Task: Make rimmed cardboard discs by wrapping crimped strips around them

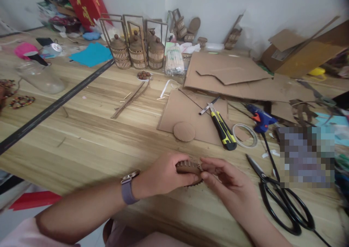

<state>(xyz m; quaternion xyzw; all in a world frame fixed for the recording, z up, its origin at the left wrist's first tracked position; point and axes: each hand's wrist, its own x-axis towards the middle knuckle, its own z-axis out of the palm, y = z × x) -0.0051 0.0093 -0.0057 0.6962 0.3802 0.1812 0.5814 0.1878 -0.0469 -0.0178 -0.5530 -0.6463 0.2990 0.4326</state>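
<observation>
**Head view: two hands pinching a ribbed cardboard piece at the table's near edge**

Both hands are gripping one small corrugated cardboard piece (188, 166), brown, ridged along its top, flat-ish body. Left hand (163, 176) is curling closed around its left end, thumb on top; a grey-strapped watch (129, 186) is sitting on that wrist. Right hand (227, 178) is pinching the right end, fingers closed on it. The piece's long axis is running left to right, roughly parallel to the table edge; ridges are facing up. It is hovering just over the light wood-grain table (81, 141).

Just beyond the hands, one round cardboard disc (184, 131) is lying on a flat cardboard sheet (188, 109). One yellow-black utility knife (223, 129) is pointing away from the person, beside one tape ring (245, 135). One blue glue gun (260, 118) is lying farther right. One pair of black scissors (283, 199) is resting right of the right hand, blades pointing up-left. At the back, three small woven cardboard baskets (137, 51) with tall handles are standing together. A long black strip (54, 107) is crossing the table diagonally.
</observation>
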